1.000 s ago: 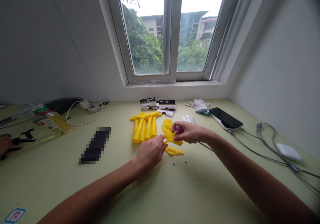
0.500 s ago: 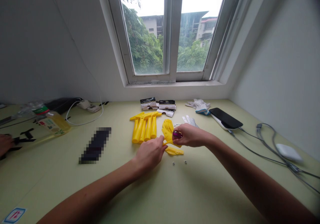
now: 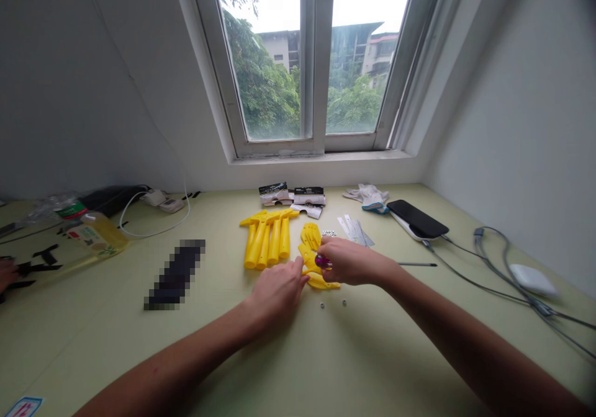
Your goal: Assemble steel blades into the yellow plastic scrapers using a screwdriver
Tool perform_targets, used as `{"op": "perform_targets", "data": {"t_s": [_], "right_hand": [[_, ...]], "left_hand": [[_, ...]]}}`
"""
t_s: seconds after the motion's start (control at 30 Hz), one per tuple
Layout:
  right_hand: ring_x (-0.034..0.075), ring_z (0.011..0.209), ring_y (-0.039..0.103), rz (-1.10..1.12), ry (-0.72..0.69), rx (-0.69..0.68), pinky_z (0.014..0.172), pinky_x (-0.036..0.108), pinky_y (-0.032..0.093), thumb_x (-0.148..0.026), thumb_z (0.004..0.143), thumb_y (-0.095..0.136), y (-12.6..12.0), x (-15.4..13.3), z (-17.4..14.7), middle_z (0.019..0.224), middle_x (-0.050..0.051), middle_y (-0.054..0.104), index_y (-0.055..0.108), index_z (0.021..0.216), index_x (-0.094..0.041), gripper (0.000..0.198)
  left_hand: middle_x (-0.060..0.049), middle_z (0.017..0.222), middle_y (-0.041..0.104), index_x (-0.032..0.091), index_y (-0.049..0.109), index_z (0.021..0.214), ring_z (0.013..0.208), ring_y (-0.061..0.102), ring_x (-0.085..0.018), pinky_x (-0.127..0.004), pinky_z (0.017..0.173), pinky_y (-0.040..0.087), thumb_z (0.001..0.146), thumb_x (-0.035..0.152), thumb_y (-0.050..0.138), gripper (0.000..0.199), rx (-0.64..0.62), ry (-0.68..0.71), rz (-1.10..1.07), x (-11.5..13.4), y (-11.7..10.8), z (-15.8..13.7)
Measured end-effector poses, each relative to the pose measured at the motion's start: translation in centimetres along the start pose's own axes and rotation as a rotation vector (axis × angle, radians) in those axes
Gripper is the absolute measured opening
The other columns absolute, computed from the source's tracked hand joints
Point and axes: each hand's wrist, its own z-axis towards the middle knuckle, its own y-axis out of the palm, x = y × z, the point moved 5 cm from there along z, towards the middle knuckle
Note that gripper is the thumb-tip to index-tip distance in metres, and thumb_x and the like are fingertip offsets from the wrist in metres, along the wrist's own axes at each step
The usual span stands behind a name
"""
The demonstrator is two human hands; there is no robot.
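Observation:
My right hand [image 3: 349, 262] is closed around the purple handle of a screwdriver [image 3: 323, 260], whose thin shaft sticks out to the right beyond my wrist. Close beside it, my left hand [image 3: 279, 286] pinches the edge of a yellow plastic piece [image 3: 308, 270]; the fingers hide most of it. Under and behind the hands lie more flat yellow plastic pieces [image 3: 310, 235]. Two small metal nuts [image 3: 322, 305] rest on the table in front. Behind my right hand is a little heap of small metal parts [image 3: 328, 233].
Yellow T-shaped handles [image 3: 267, 241] lie left of the hands, metal blades [image 3: 356, 229] behind right. Packaging [image 3: 309, 195], gloves [image 3: 367, 195], a phone [image 3: 418, 218] and cables [image 3: 484, 293] stand around. Left are a pixelated dark object [image 3: 176, 274], a bottle [image 3: 100, 234] and another person's hand [image 3: 7, 273].
My right hand has turned and shifted slightly left, so the screwdriver's shaft now shows to the right of my wrist. The left hand stays at the yellow piece. The view has shifted slightly.

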Motion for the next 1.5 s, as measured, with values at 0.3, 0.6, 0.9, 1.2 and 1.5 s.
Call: {"op": "perform_targets", "data": {"t_s": [0.3, 0.6, 0.9, 1.2, 1.5], "right_hand": [[0.014, 0.061, 0.051, -0.047, 0.028, -0.016, 0.051, 0.025, 0.026, -0.032, 0.084, 0.05, 0.3, -0.7, 0.1, 0.07, 0.005, 0.063, 0.061, 0.073, -0.018, 0.021], [0.016, 0.066, 0.056, -0.046, 0.119, -0.018, 0.052, 0.026, 0.026, -0.024, 0.084, 0.048, 1.3, -0.8, 0.4, 0.078, 0.007, 0.067, 0.062, 0.083, -0.018, 0.015], [0.02, 0.072, 0.061, -0.064, 0.145, 0.005, 0.052, 0.026, 0.029, -0.027, 0.08, 0.052, 2.0, -1.2, 0.6, 0.082, 0.007, 0.067, 0.058, 0.09, -0.019, 0.014], [0.023, 0.076, 0.065, -0.198, 0.102, 0.053, 0.059, 0.029, 0.044, -0.012, 0.08, 0.05, 3.2, -2.7, 0.7, 0.087, 0.009, 0.066, 0.055, 0.096, -0.016, 0.017], [0.023, 0.082, 0.063, -0.252, 0.004, 0.048, 0.068, 0.031, 0.047, -0.005, 0.078, 0.049, 3.5, -2.9, 0.7, 0.092, 0.012, 0.062, 0.052, 0.1, -0.014, 0.025]], "left_hand": [[-0.007, 0.092, 0.067, 0.019, 0.048, 0.112, 0.077, 0.065, -0.023, -0.031, 0.06, 0.047, 0.096, 0.042, 0.032, 0.032, -0.019, -0.012, -0.01, -0.2, 0.0, 0.0], [-0.01, 0.097, 0.065, 0.018, 0.048, 0.115, 0.083, 0.064, -0.025, -0.032, 0.068, 0.047, 0.095, 0.04, 0.036, 0.031, -0.053, -0.015, -0.022, -0.1, 0.7, -0.1], [-0.01, 0.096, 0.066, 0.018, 0.049, 0.114, 0.084, 0.065, -0.026, -0.033, 0.066, 0.048, 0.095, 0.037, 0.038, 0.029, -0.042, -0.005, 0.005, -0.1, 0.9, -0.1], [-0.011, 0.097, 0.066, 0.016, 0.049, 0.115, 0.085, 0.065, -0.025, -0.034, 0.07, 0.049, 0.097, 0.034, 0.025, 0.035, -0.069, -0.004, -0.021, -0.1, 1.1, 0.0], [-0.012, 0.101, 0.066, 0.016, 0.045, 0.122, 0.088, 0.065, -0.024, -0.033, 0.074, 0.048, 0.097, 0.032, 0.023, 0.037, -0.092, 0.004, -0.065, -0.4, 1.0, 0.1]]}}
